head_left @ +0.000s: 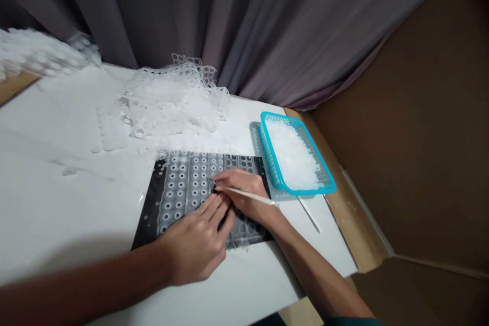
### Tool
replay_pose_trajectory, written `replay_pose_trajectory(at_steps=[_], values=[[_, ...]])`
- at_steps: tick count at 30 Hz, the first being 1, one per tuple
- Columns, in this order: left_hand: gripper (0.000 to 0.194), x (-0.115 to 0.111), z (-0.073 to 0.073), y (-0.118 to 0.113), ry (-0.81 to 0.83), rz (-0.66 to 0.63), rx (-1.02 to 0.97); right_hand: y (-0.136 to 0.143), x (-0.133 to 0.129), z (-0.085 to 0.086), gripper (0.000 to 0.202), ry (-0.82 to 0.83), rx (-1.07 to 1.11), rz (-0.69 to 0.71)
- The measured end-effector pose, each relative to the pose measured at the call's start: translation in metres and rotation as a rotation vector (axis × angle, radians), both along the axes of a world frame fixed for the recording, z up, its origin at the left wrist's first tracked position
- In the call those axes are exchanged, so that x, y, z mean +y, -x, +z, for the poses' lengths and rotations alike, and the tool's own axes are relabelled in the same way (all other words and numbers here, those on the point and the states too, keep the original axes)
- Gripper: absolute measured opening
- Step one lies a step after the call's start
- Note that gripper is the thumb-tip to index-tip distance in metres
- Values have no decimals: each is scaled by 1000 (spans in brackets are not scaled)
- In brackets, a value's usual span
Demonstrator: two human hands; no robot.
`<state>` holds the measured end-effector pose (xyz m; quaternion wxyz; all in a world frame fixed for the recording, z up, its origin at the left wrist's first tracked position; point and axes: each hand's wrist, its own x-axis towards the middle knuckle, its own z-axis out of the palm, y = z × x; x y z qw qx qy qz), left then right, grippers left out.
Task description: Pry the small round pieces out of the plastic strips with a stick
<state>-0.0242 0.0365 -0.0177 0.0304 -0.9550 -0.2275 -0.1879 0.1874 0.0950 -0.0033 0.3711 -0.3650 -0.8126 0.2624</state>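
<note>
The hands cover the centre and lower part of the translucent sheet; the circles beneath them are hidden. The sheet lies on the black mat at the centre of the frame. Its visible part carries rows of ringed circles. The tip of the white stick is hard to make out between the fingertips. The stack at upper left is blurred and cut off by the frame edge. Individual layers of the perforated pile, above the mat, cannot be separated by eye.

The left hand reaches in from lower left, palm down, fingers extended close together toward the frame centre. Whether it grips anything cannot be told. The right hand reaches in from lower right, fingers bent, pinching the stick, whose shaft slants back over the hand toward the wrist. The fingertips of both hands converge. The turquoise basket, right of centre, contains white pieces.
</note>
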Motion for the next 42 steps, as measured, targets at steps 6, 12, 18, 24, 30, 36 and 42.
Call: replay_pose_trajectory(at_steps=[6,12,18,24,30,36,42], values=[[57,0,1,0,-28,-1,28,-12,3,5,7,-98,-119,163],[56,-3,2,0,-16,2,22,-15,6,9,11,-193,-242,210],[47,-2,12,0,147,29,-47,-15,-3,0,25,-479,-428,168],[47,2,20,1,226,32,-57,-14,-4,-8,38,-582,-378,179],[64,-1,13,3,49,-19,16,-3,2,-7,33,-413,-54,-226],[67,0,8,5,-58,-51,61,-10,-4,21,17,-197,-26,-156],[59,1,4,4,-65,-30,11,-12,-1,20,11,-83,-94,127]])
